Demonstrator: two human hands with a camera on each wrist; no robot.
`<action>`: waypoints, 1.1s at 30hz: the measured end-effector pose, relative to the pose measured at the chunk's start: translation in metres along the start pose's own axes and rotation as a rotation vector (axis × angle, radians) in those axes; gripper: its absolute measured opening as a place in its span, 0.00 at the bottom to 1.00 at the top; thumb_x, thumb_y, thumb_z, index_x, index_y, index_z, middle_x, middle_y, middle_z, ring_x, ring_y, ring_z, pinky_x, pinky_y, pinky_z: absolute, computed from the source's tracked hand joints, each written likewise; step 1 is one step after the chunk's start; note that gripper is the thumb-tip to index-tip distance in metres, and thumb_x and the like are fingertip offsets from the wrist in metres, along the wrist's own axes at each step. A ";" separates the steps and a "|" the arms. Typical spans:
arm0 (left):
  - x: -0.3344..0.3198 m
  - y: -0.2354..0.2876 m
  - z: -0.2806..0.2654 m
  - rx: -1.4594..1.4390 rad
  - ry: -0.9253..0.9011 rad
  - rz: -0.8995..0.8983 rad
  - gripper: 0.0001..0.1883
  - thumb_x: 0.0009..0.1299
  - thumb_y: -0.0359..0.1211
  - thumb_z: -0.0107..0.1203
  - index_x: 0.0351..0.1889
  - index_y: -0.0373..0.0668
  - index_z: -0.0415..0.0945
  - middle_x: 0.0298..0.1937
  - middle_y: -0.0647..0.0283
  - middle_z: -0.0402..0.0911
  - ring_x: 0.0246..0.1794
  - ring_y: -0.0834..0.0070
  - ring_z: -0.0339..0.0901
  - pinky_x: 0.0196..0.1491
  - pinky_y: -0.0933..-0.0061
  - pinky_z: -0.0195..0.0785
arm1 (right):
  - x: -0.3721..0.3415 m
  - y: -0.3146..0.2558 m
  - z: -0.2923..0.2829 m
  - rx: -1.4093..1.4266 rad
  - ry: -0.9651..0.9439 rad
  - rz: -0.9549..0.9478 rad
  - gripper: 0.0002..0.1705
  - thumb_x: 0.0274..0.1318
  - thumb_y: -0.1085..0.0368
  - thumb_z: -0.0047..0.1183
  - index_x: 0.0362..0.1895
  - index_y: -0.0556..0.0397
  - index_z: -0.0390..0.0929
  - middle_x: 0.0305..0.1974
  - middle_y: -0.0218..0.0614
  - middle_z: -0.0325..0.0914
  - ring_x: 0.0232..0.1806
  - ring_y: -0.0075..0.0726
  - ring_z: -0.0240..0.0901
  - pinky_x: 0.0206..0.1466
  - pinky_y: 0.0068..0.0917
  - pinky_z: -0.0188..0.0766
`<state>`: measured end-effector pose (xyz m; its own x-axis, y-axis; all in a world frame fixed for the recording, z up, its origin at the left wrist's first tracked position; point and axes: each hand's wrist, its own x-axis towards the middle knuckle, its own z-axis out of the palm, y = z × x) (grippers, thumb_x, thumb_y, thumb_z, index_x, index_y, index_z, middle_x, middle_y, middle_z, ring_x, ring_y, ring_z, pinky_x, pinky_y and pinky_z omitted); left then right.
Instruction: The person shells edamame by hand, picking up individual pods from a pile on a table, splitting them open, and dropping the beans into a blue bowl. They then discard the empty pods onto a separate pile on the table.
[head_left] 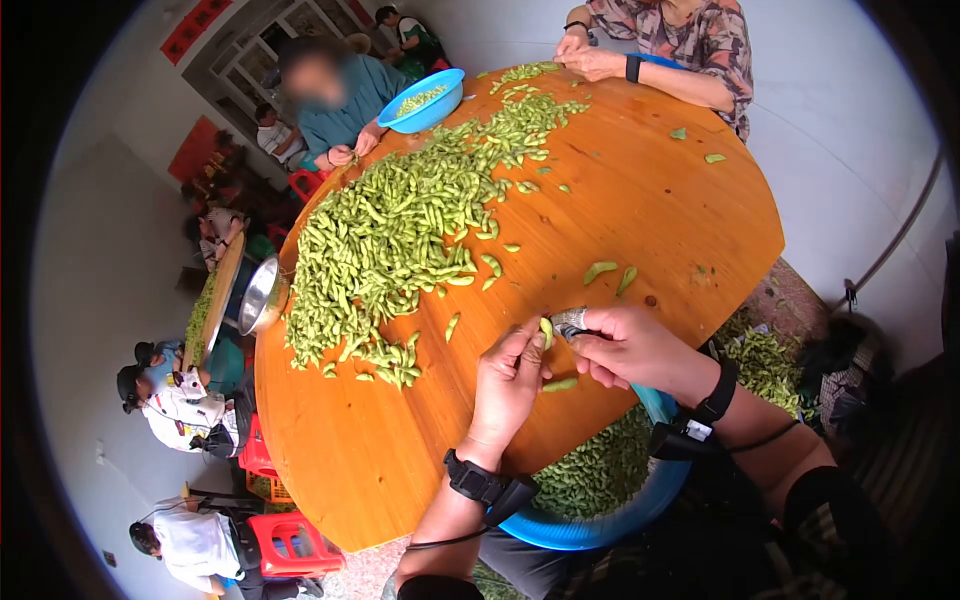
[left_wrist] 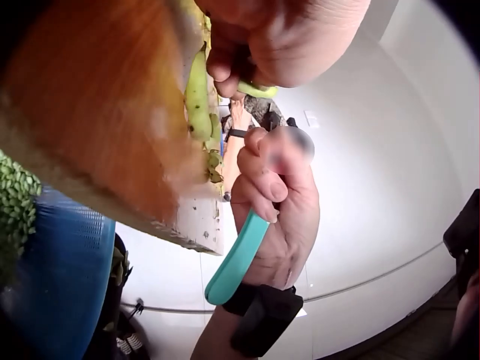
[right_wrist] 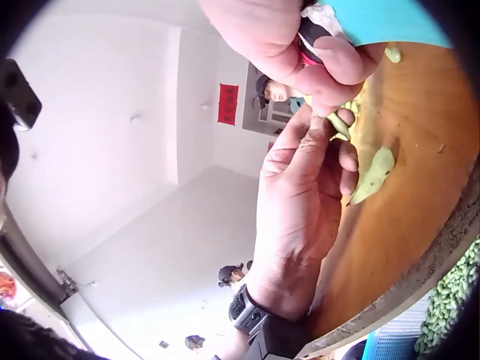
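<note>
My left hand (head_left: 510, 375) pinches a green soybean pod (head_left: 546, 332) between thumb and fingers, above the near edge of the wooden table. Close at its right, my right hand (head_left: 635, 345) grips a tool with a teal handle (left_wrist: 238, 259); the handle sticks out below the curled fingers, and its working end is hidden. A grey covering (head_left: 572, 322) shows at the right fingertips, right beside the pod. Under the hands another pod (head_left: 560, 384) lies by the table edge. Below sits a blue basin (head_left: 600, 535) holding many shelled green beans (head_left: 595, 465).
A large heap of pods (head_left: 380, 250) covers the table's (head_left: 640, 180) left and far side. Loose pods (head_left: 600, 272) lie beyond my hands. Two people work across the table, one beside a blue bowl (head_left: 425, 110). A metal bowl (head_left: 262, 295) stands at the left edge.
</note>
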<state>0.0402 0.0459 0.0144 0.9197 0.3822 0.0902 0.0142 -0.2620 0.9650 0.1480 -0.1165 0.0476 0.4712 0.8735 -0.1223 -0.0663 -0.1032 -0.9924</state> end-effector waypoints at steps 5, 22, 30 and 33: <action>-0.002 -0.002 0.001 0.164 -0.025 0.165 0.17 0.72 0.26 0.52 0.59 0.36 0.72 0.34 0.65 0.75 0.24 0.84 0.72 0.25 0.81 0.67 | 0.001 0.007 0.006 0.004 0.010 0.018 0.06 0.64 0.69 0.44 0.38 0.55 0.74 0.23 0.27 0.73 0.17 0.16 0.67 0.17 0.15 0.61; 0.002 0.004 -0.013 -0.544 -0.246 -0.147 0.19 0.76 0.28 0.46 0.64 0.37 0.67 0.44 0.61 0.79 0.28 0.79 0.78 0.30 0.82 0.73 | 0.004 0.009 -0.004 0.401 -0.087 0.079 0.08 0.63 0.65 0.47 0.41 0.54 0.75 0.23 0.22 0.66 0.15 0.12 0.55 0.16 0.15 0.48; 0.002 0.005 -0.004 -0.572 -0.218 -0.134 0.18 0.77 0.33 0.46 0.63 0.37 0.67 0.40 0.62 0.80 0.27 0.81 0.77 0.26 0.84 0.70 | 0.003 0.011 0.010 0.233 0.032 -0.010 0.08 0.63 0.69 0.46 0.43 0.55 0.76 0.23 0.24 0.69 0.17 0.13 0.59 0.18 0.16 0.54; -0.001 0.003 -0.002 -0.306 -0.090 -0.010 0.16 0.77 0.31 0.44 0.59 0.34 0.70 0.35 0.64 0.78 0.25 0.80 0.77 0.24 0.84 0.70 | 0.000 0.006 0.027 0.135 0.130 -0.112 0.09 0.62 0.71 0.46 0.45 0.56 0.76 0.23 0.25 0.69 0.19 0.13 0.61 0.21 0.15 0.57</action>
<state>0.0389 0.0468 0.0176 0.9514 0.2996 0.0715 -0.0829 0.0256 0.9962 0.1243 -0.1043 0.0416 0.5913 0.8062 -0.0198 -0.1204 0.0640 -0.9907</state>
